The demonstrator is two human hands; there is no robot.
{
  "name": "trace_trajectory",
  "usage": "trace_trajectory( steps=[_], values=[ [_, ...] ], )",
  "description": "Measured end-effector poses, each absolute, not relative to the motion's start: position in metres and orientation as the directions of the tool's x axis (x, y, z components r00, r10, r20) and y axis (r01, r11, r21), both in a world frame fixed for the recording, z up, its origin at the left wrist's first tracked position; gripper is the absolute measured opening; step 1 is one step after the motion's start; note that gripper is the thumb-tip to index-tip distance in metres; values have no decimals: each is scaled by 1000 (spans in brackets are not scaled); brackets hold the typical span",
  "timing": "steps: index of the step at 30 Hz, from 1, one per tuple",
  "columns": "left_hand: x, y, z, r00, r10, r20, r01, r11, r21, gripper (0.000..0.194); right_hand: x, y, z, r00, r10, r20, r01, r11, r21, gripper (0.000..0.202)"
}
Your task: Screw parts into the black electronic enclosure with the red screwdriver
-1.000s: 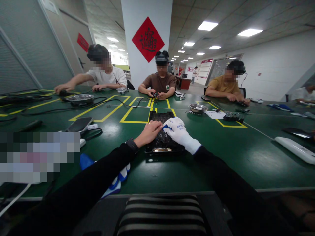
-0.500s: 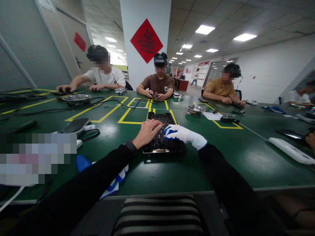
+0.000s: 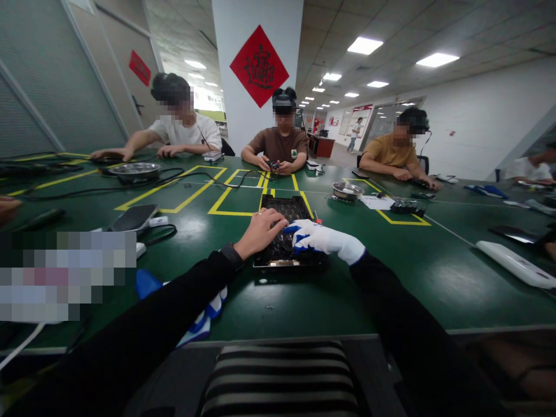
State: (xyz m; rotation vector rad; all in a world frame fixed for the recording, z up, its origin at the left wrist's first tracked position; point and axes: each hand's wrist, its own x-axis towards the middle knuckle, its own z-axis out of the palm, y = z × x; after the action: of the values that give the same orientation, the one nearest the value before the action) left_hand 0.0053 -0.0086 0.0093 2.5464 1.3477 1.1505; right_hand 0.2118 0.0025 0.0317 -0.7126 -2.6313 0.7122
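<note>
Black rectangular device casing (image 3: 278, 246), pale strip along its near edge, lies on the green surface (image 3: 299, 315). Bare left hand (image 3: 262, 230) arches over it, fingers half extended; gloved right hand (image 3: 319, 238) curls inward; whether either grips anything is unclear.

Green table (image 3: 321, 307): black casing (image 3: 285, 206) (seemingly), loose glove (image 3: 149, 282).

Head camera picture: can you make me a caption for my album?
Bare left hand and white-gloved right hand at a black device casing on a green table.
</note>
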Motion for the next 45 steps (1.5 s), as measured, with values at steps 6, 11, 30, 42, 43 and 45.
trace_trajectory(
  steps=[6, 11, 30, 42, 43, 45],
  values=[
    [5, -9, 9, 323, 734, 597, 697, -611, 374, 32, 209, -4, 36, -867, 482, 131, 367, 792, -487, 12],
    [5, -8, 8, 321, 742, 589, 695, -607, 385, 32, 207, -9, 40, -851, 513, 111, 426, 798, -426, 12],
    [5, -7, 7, 326, 753, 571, 720, -590, 367, 31, 203, -1, 28, -766, 642, 21, 460, 572, -679, 44],
    [5, -8, 8, 322, 752, 575, 719, -589, 369, 31, 203, -5, 34, -757, 653, 31, 470, 576, -669, 37],
    [5, -8, 8, 322, 751, 577, 718, -591, 368, 31, 203, -5, 33, -759, 650, 34, 467, 580, -668, 36],
    [5, -8, 7, 323, 749, 578, 716, -593, 368, 31, 203, -4, 31, -762, 647, 42, 466, 592, -658, 36]
  ],
)
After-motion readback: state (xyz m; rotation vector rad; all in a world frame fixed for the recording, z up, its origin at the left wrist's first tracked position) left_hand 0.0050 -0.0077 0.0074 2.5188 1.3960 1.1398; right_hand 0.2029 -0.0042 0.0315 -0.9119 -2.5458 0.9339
